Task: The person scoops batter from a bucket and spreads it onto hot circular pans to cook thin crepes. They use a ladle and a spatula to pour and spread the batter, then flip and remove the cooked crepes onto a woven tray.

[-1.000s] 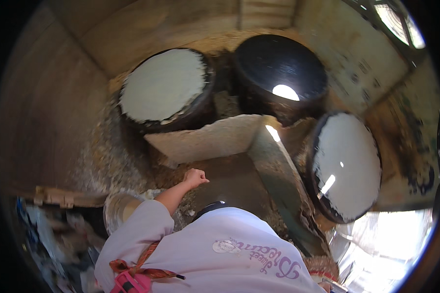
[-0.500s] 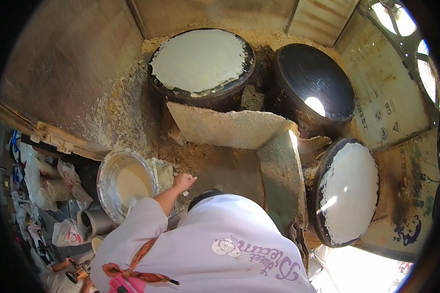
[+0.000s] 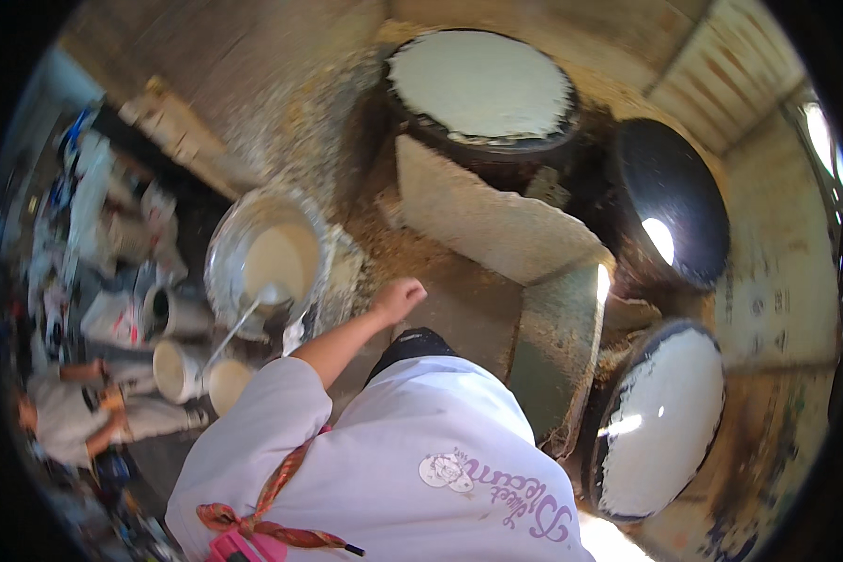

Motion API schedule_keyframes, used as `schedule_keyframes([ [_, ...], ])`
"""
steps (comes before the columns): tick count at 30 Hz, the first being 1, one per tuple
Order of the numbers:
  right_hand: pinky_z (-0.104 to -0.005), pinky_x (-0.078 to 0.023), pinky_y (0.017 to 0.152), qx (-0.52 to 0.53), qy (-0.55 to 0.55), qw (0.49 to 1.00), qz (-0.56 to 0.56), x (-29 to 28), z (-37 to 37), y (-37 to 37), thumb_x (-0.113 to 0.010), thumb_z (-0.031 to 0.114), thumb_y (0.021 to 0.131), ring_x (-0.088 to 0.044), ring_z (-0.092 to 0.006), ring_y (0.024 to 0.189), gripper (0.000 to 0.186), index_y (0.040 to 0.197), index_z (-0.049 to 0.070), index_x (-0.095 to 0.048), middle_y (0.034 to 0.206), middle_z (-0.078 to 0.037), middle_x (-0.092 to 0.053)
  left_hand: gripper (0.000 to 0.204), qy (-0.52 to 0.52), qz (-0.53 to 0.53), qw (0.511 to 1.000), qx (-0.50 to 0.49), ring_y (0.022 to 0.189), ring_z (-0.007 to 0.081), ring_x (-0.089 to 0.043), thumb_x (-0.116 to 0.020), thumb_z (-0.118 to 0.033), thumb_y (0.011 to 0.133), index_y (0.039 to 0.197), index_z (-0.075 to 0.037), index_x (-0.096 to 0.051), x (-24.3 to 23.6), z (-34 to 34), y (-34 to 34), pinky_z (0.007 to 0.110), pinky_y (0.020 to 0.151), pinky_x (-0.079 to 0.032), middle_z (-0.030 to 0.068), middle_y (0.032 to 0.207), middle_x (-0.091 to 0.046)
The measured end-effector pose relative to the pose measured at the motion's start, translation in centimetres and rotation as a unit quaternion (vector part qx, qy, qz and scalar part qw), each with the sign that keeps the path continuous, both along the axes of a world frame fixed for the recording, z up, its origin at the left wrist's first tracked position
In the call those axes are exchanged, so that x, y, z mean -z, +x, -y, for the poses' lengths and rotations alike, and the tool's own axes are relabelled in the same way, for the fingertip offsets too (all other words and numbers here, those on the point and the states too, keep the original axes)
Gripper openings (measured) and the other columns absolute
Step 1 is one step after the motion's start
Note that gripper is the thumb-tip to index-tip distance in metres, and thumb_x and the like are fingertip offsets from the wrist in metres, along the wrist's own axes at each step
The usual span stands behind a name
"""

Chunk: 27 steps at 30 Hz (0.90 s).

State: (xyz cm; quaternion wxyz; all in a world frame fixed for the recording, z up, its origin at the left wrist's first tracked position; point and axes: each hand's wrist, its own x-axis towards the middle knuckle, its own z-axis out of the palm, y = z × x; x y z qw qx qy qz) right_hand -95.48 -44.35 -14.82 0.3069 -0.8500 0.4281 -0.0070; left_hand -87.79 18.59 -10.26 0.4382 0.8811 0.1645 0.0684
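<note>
Left hand (image 3: 400,300): fingers curled together | ladle (image 3: 270,295) shows more clearly than half a second ago | basin (image 3: 227,248) near hand, toward ten o'clock: pale batter (image 3: 283,255), ladle's head in it | white-coated pans (image 3: 482,84) at one and four, black pan (image 3: 670,187) at two
</note>
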Motion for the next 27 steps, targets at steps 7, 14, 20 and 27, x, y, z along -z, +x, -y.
schedule_keyframes([
  [7,-0.0227,-0.043,0.043,-0.258,0.346,0.902,0.010,-0.2,-20.8,18.9,-0.054,0.014,0.081,-0.053,-0.0120,0.054,0.019,0.100,0.008,-0.056,0.069,-0.003,-0.055,0.038,0.332,-0.159,0.757,-0.541,0.102,0.0298,-0.048,-0.066,-0.019,0.069,0.103,-0.010,-0.053,-0.8,-14.2,-22.0,0.041,0.082,-0.041,0.0117,0.110,-0.050],
  [14,-0.0282,-0.047,0.065,-0.553,0.403,0.560,-0.468,-0.5,-54.6,11.1,-0.055,0.030,0.083,-0.059,-0.0163,0.075,0.034,0.112,0.013,-0.050,0.090,-0.005,-0.060,0.055,0.226,-0.512,0.659,-0.502,0.120,0.0291,-0.034,-0.059,-0.039,0.076,0.119,-0.009,-0.045,1.2,-17.2,-40.8,0.047,0.099,-0.025,0.0102,0.124,-0.044],
  [20,-0.0363,-0.048,0.078,-0.495,0.301,0.491,-0.650,-1.3,-68.7,-7.0,-0.052,0.034,0.085,-0.054,-0.0264,0.097,0.046,0.122,0.008,-0.040,0.113,-0.016,-0.049,0.021,0.079,-0.452,0.810,-0.366,0.079,0.0331,-0.061,-0.052,-0.025,0.083,0.099,-0.011,-0.053,3.4,-15.9,-43.7,0.045,0.070,-0.047,0.0151,0.080,-0.062],
  [27,-0.0260,-0.046,0.047,-0.415,0.389,0.530,-0.629,4.1,-75.1,-9.4,-0.051,0.017,0.084,-0.058,-0.0213,0.055,0.020,0.092,-0.001,-0.055,0.075,-0.015,-0.061,0.015,-0.014,-0.232,0.824,-0.516,0.071,0.0403,-0.057,-0.048,-0.017,0.083,0.094,-0.007,-0.051,5.3,-11.2,-41.4,0.049,0.062,-0.044,0.0206,0.073,-0.059],
])
